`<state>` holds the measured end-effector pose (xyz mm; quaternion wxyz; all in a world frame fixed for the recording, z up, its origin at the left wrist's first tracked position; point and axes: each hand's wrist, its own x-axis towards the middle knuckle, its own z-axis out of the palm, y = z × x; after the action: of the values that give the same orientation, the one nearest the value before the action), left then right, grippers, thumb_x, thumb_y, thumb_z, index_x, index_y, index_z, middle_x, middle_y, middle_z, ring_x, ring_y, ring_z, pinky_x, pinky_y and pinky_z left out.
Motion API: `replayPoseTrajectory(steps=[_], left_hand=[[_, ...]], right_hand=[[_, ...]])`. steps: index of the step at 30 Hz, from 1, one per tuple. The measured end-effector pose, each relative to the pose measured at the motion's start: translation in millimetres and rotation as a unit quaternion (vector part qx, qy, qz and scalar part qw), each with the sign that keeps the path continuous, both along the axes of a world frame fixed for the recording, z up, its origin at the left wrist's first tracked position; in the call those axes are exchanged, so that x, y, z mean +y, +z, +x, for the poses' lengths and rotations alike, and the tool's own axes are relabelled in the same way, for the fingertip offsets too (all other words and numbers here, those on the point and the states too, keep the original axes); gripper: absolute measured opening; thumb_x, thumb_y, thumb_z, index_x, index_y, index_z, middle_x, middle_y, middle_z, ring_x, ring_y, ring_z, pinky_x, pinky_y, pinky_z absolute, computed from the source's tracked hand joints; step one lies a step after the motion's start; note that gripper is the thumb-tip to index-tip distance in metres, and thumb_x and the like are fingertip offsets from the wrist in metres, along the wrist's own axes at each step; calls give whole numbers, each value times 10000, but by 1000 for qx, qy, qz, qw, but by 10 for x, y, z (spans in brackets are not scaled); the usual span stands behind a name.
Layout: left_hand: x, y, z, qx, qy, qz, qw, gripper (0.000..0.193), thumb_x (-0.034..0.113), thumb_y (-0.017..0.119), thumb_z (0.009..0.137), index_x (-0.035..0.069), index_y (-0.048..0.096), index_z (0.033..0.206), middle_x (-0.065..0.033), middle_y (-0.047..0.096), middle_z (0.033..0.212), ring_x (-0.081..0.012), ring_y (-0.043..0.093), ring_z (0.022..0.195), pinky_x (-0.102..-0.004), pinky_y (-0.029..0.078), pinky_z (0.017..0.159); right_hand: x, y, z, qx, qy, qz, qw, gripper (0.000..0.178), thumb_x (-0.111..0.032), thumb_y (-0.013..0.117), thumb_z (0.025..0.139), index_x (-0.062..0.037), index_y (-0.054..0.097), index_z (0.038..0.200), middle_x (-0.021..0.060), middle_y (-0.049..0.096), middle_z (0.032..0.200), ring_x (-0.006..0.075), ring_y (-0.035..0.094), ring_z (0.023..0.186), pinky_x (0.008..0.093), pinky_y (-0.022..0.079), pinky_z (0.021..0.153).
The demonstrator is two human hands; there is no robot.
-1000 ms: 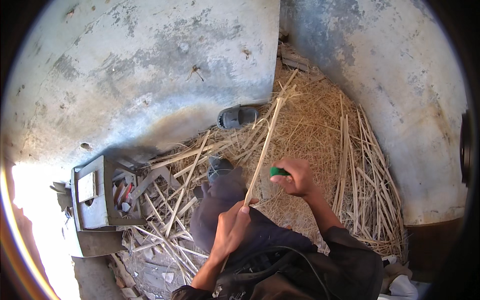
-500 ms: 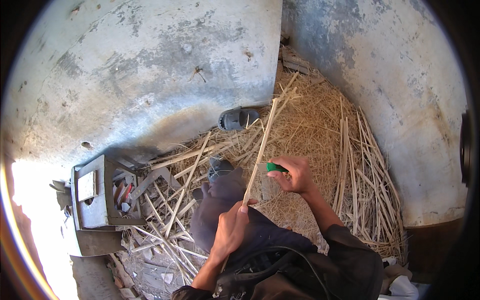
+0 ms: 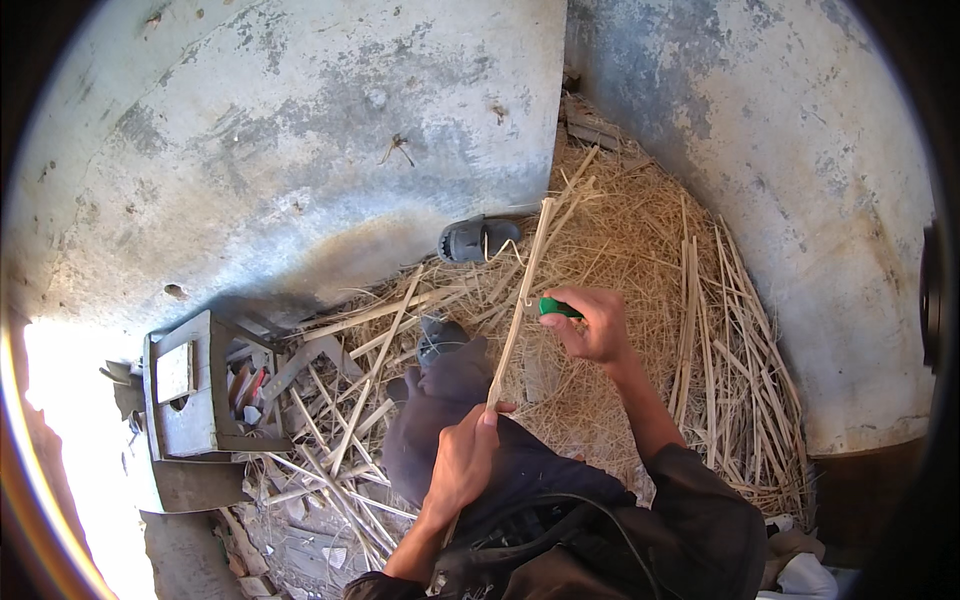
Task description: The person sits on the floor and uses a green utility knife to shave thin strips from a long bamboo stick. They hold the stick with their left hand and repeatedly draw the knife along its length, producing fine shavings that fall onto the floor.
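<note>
My left hand (image 3: 464,458) is closed round the lower end of a long pale strip of split wood or bamboo (image 3: 535,250), which slants up and away from my leg. In my right hand (image 3: 596,326) is a knife with a green handle (image 3: 560,308). Its short blade points left and meets the strip's right edge about midway along. A small pale curl shows where blade and strip meet. A thin looped shaving hangs to the left of the strip, in front of a dark sandal. The strip's hidden end lies beneath my left hand.
Straw-like shavings (image 3: 625,235) cover the floor ahead. Long strips (image 3: 745,370) lie along the right wall. More sticks cross at the left beside a worn wooden box (image 3: 190,385) holding small items. The dark sandal (image 3: 465,241) rests against the weathered metal-like wall (image 3: 300,130).
My right hand and the knife have moved slightly up along the strip, away from my left hand. The curl at the blade now shows. My left hand keeps its place.
</note>
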<state>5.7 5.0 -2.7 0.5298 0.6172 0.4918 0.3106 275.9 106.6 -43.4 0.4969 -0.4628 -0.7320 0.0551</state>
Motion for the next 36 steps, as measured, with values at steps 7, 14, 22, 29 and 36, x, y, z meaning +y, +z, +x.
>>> replayPoseTrajectory(steps=[7,14,22,29,36], left_hand=[[5,-44,2,4,4,22,1000,448,292,411,1187,-23,723,1248,48,423,627,-41,392,572,-290,332,537],[8,-33,17,17,10,32,999,430,270,411,1184,-17,728,1228,47,420,626,-40,388,574,-291,330,539],[16,-52,10,17,18,27,999,431,272,410,1187,-16,729,1216,43,441,628,-36,408,580,-289,340,540],[6,-23,-8,66,-10,0,998,408,262,408,1178,18,723,1266,-112,571,680,-229,604,638,-404,511,685],[-108,35,4,57,-64,5,996,384,251,431,1175,3,708,1273,-92,564,694,-211,585,650,-397,509,696]], right_hand=[[162,4,50,18,-4,3,1000,360,-376,814,965,-26,811,1051,115,825,913,226,807,732,320,616,611],[323,57,137,14,1,-9,1000,368,-384,795,985,-28,815,1074,117,826,918,215,797,716,315,612,611],[447,96,137,-9,11,20,1000,372,-393,800,978,-33,817,1070,124,826,927,231,797,720,330,616,615],[572,2,277,12,-34,40,999,416,-461,742,1016,-58,825,1074,79,827,904,156,701,586,293,540,532],[958,-86,1353,166,-244,-9,955,485,-547,604,1085,-100,792,1116,-47,546,654,54,446,523,263,313,443]])
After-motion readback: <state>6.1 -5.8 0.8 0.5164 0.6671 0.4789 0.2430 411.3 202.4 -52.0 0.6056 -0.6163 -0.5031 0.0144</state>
